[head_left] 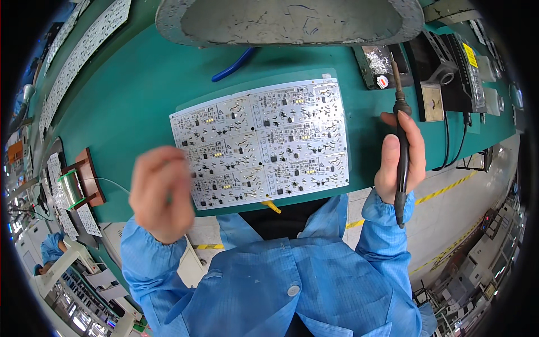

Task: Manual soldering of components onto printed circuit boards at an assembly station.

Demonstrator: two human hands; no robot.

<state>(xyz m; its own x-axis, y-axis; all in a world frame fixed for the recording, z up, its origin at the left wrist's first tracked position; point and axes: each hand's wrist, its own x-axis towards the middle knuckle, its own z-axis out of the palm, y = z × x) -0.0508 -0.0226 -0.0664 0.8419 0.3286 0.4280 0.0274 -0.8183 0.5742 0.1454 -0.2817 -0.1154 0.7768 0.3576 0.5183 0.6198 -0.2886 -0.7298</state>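
Observation:
A black-handled soldering iron (402, 151) is gripped in my right hand (412, 149), its tip pointing away toward the small metal box at the back right. Blurred by motion, my left hand (163, 191) is at the left edge of a white circuit board panel (259, 143), fingers curled in. A thin solder wire (115, 182) runs from a spool (71, 189) on a brown stand into that hand; its end is lost in the blur. The panel, filled with small parts, lies on the green mat (135, 84).
Blue-handled pliers (233, 64) lie behind the panel, under a grey lamp hood (292, 22). A metal box (377, 64) and a black soldering station (449, 67) with cables stand back right. More white board panels (84, 62) lie far left. A yellow handle (272, 206) pokes out below the panel.

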